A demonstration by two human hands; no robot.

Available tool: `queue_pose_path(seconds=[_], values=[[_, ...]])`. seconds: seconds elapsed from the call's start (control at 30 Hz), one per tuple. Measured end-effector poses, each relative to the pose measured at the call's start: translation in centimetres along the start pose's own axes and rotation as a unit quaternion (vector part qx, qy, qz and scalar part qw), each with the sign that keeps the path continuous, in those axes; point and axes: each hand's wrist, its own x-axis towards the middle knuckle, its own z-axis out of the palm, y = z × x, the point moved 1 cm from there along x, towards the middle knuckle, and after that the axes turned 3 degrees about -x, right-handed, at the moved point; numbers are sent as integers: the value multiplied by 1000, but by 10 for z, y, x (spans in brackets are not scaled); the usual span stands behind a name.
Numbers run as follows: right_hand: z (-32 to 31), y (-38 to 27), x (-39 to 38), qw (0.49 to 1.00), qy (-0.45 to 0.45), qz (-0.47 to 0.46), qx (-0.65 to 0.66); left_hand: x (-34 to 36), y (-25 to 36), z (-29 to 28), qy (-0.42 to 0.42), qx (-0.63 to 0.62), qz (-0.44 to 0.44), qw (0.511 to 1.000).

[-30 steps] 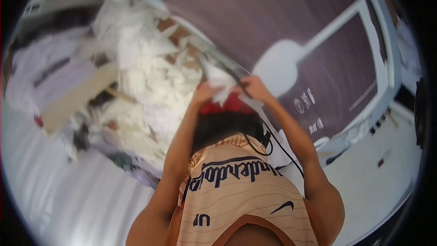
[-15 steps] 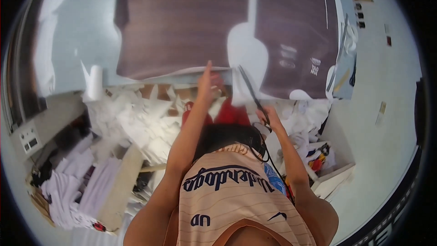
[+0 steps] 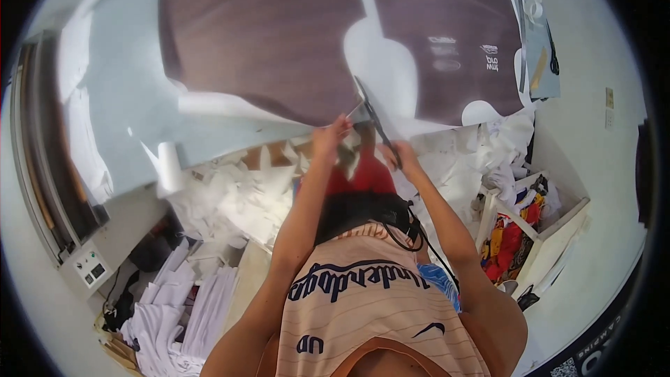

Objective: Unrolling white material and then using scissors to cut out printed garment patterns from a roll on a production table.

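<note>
A large sheet printed with dark brown panels (image 3: 258, 35) and white margins (image 3: 380, 56) lies over the table, its near edge close to me. My left hand (image 3: 331, 137) has its fingers pinched on the lower edge of the left brown panel. Just to the right, my right hand (image 3: 403, 158) grips a pair of long dark scissors (image 3: 375, 113). Their blades point away from me, along the border between the left panel and the white margin. Part of the lower blade is hard to make out against the sheet.
Heaps of white offcuts (image 3: 230, 192) lie below the table edge. A white roll (image 3: 169, 167) hangs at the left edge. Folded white cloth (image 3: 157, 314) is at lower left, a bin of coloured scraps (image 3: 513, 237) at right. Another pair of scissors (image 3: 553, 56) rests at the table's right side.
My left hand has come from open beside the sheet to a pinch on its edge. The scissors have moved in against the panel's border. The whole view has turned slightly.
</note>
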Motion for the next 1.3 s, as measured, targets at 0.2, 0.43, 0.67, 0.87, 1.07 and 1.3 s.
queue_pose_path(seconds=[0.2, 0.43, 0.67, 0.87, 1.07, 1.3], values=[[15, 25, 8, 998, 25, 0, 58, 6, -9, -13, -35, 48, -2, 998], [34, 5, 46, 985, 36, -66, 158, 9, -6, -13, -65, -11, -33, 997], [60, -30, 62, 968, 52, -83, 230, 2, 8, -24, -81, 13, -62, 995], [70, -49, 69, 969, 111, -79, 205, -20, 26, -20, -64, -19, -94, 993], [103, -61, 72, 936, 80, -106, 327, -34, 53, -75, 39, 27, -95, 994], [109, -83, 78, 917, 121, -121, 359, -43, 73, -74, -3, 54, -114, 992]])
